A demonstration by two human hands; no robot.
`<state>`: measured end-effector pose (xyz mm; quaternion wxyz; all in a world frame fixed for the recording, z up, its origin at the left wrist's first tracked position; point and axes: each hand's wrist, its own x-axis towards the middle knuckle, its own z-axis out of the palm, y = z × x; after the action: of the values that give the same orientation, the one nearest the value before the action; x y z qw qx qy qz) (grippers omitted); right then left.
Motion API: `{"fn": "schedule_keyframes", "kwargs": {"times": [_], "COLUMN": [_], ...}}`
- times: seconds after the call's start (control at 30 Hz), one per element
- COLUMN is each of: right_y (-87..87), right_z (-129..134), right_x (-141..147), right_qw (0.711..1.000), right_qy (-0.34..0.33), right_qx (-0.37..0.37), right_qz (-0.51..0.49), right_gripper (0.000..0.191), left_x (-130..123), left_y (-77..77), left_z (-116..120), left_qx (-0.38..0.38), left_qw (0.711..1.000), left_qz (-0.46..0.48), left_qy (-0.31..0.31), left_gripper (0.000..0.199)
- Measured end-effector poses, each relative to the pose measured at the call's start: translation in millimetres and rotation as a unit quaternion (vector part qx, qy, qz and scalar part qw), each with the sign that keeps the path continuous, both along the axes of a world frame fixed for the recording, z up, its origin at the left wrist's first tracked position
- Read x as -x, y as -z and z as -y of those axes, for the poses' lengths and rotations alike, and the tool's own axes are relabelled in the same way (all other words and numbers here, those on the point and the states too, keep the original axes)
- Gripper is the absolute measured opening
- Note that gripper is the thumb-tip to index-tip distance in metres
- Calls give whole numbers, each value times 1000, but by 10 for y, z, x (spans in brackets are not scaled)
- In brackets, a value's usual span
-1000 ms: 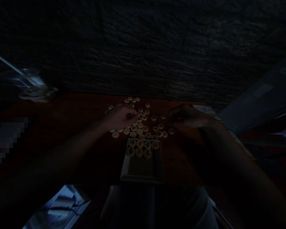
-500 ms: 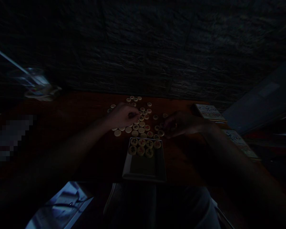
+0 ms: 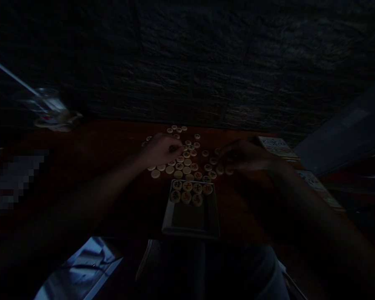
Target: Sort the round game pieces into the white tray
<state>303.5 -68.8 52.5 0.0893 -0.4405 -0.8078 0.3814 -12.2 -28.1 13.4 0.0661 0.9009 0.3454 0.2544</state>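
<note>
Round Chinese chess pieces (image 3: 186, 170) lie scattered on the dark wooden table, some showing red or black characters and others blank. Nearer to me sits an open tray (image 3: 190, 221) with several pieces (image 3: 186, 196) in two rows at its far end. My left hand (image 3: 165, 149) is over the left side of the scattered pieces, thumb and fingertips pinched together; what they hold is too small and dark to make out. At the right edge of the pieces, my right hand (image 3: 242, 155) hovers with fingers bent downward, its fingertips lost in shadow.
Two flat boxes with patterned lids (image 3: 276, 147) (image 3: 320, 189) lie at the right of the table (image 3: 112, 137). A clear cup (image 3: 51, 104) with a straw stands at the back left. A stone wall (image 3: 187, 75) rises behind the table.
My right hand has lifted slightly away toward the wall, and pieces below it now show. My left hand keeps nearly the same place and pinch.
</note>
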Motion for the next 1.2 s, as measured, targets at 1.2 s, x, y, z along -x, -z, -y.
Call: {"fn": "schedule_keyframes", "kwargs": {"times": [1.2], "right_y": [269], "right_z": [-60], "right_x": [202], "right_qw": [935], "right_qy": [137], "right_qx": [-324], "right_qz": [36], "right_gripper": [30], "left_x": [68], "left_y": [-4], "left_z": [-100], "left_qx": [-7], "left_qw": [996], "left_qz": [66], "left_qy": [-67], "left_gripper": [25]}}
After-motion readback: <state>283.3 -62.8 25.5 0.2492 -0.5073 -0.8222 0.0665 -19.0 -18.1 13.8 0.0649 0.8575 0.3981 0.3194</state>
